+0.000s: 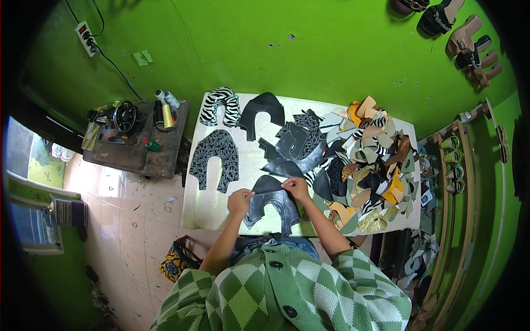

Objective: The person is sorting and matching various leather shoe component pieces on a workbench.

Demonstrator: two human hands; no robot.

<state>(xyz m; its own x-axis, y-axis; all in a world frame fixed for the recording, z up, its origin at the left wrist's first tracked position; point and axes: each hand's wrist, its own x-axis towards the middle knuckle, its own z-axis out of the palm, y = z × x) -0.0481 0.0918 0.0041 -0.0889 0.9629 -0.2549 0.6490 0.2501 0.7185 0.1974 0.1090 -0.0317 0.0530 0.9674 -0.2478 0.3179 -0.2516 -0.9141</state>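
Note:
A black U-shaped leather piece (279, 201) lies near the table's front edge, directly before me. My left hand (240, 202) pinches its upper left edge between thumb and fingers. At its upper right edge my right hand (297, 188) is closed in a pinch too. Another black piece (267, 183) shows just beyond that edge; whether the two are joined I cannot tell. Farther back on the table are a zebra-print U-shaped piece (220, 98), a black one (263, 105) and a grey-and-black patterned one (214, 148). Loose black cutouts (292, 140) lie right of these.
A heap of mixed leather scraps (367, 160) covers the right part of the pale table (193, 212). At left, a sewing machine (124, 116) and thread cones (167, 113) stand on a dark table. Shoes (464, 36) hang on the green wall; a patterned bag (175, 259) sits on the floor.

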